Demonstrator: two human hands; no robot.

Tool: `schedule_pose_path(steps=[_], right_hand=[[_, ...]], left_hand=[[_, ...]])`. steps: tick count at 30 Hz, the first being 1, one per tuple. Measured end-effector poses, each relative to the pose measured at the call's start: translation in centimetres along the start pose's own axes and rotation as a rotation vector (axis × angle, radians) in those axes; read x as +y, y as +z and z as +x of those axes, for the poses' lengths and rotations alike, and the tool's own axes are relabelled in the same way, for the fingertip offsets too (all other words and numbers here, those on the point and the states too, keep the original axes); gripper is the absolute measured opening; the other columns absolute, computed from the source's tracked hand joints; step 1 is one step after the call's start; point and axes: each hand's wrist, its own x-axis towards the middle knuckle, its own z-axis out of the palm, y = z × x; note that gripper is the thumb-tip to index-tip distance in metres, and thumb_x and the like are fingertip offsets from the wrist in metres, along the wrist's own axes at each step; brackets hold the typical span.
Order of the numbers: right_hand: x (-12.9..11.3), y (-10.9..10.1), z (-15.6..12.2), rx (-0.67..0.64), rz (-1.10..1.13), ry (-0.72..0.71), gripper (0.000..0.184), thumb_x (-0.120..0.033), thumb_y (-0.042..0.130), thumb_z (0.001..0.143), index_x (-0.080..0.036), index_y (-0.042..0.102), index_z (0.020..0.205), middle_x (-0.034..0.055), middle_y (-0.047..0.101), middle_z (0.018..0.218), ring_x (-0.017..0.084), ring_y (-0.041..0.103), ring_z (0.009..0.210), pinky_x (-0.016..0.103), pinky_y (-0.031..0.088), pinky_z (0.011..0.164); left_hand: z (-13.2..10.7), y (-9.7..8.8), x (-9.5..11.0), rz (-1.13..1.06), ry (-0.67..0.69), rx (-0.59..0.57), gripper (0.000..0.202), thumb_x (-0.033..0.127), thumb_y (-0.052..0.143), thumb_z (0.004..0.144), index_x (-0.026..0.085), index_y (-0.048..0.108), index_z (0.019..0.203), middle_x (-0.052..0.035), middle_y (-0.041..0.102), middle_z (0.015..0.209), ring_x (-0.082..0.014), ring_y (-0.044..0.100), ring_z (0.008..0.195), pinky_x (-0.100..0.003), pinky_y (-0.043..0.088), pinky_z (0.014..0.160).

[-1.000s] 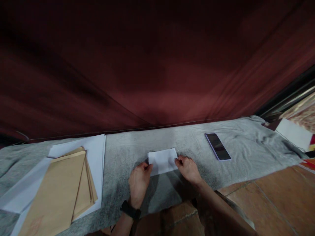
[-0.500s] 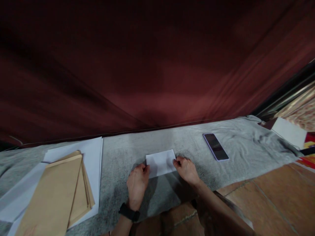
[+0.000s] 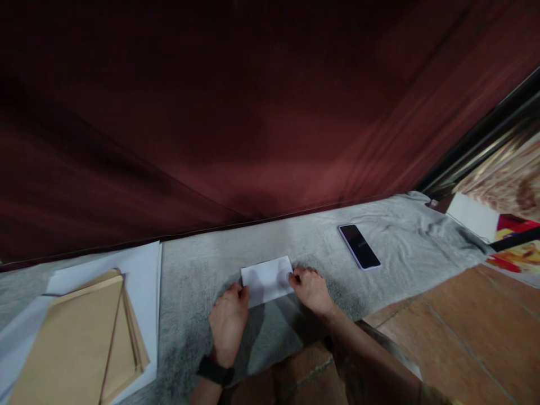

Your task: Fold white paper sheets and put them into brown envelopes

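Observation:
A small white rectangle of paper (image 3: 268, 281), perhaps folded, lies between my hands over the grey cloth (image 3: 202, 264). My left hand (image 3: 229, 320) pinches its left edge, the thumb on top and the other fingers curled beneath. At the opposite edge, my right hand (image 3: 311, 289) grips the paper the same way. The undersides of the fingers are hidden. On my left wrist sits a black watch (image 3: 215, 371).
To the left, several brown envelopes (image 3: 71, 337) rest on white paper sheets (image 3: 143, 292). A phone in a purple case (image 3: 359, 246) lies to the right. Behind hangs a dark red curtain (image 3: 270, 140); tiled floor (image 3: 459, 326) shows at the lower right.
The view has turned slightly, so the phone, paper and envelopes all appear shifted to the left. Both hands keep their hold on the paper's edges.

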Motion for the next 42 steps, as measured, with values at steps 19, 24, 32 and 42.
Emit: schedule_pose_path(steps=[19, 24, 32, 42], right_hand=[[0.0, 0.2, 0.0, 0.017, -0.051, 0.002, 0.030, -0.032, 0.046, 0.102, -0.021, 0.072, 0.091, 0.0089, 0.078, 0.087, 0.023, 0.075, 0.089, 0.031, 0.047, 0.088], [0.0, 0.2, -0.1, 0.020, -0.063, -0.007, 0.029, -0.034, 0.048, 0.101, -0.021, 0.072, 0.092, 0.0090, 0.078, 0.087, 0.023, 0.075, 0.089, 0.030, 0.047, 0.086], [-0.2, 0.7, -0.2, 0.080, -0.124, -0.029, 0.027, -0.032, 0.049, 0.100, -0.020, 0.070, 0.088, 0.0087, 0.077, 0.088, 0.021, 0.074, 0.086, 0.029, 0.047, 0.085], [-0.2, 0.9, -0.3, 0.102, -0.159, -0.052, 0.025, -0.031, 0.048, 0.100, -0.020, 0.069, 0.091, 0.0093, 0.077, 0.093, 0.022, 0.073, 0.090, 0.031, 0.046, 0.087]], left_hand=[[-0.5, 0.5, 0.2, 0.048, 0.029, 0.073, 0.035, 0.035, 0.037, 0.103, 0.018, 0.067, 0.105, -0.0112, 0.077, 0.090, -0.0263, 0.075, 0.087, -0.032, 0.048, 0.069], [-0.8, 0.6, 0.5, 0.088, 0.029, 0.098, 0.033, 0.033, 0.037, 0.103, 0.017, 0.066, 0.104, -0.0116, 0.077, 0.088, -0.0275, 0.075, 0.083, -0.032, 0.047, 0.064], [-1.0, 1.7, 0.3, 0.138, 0.093, 0.265, 0.031, 0.030, 0.037, 0.102, 0.015, 0.059, 0.118, -0.0084, 0.073, 0.082, -0.0254, 0.072, 0.069, -0.032, 0.047, 0.055], [0.5, 3.6, 0.0, 0.083, 0.581, 0.422, 0.048, 0.000, 0.037, 0.088, 0.015, 0.060, 0.127, -0.0098, 0.064, 0.133, -0.0240, 0.060, 0.121, -0.041, 0.050, 0.104]])
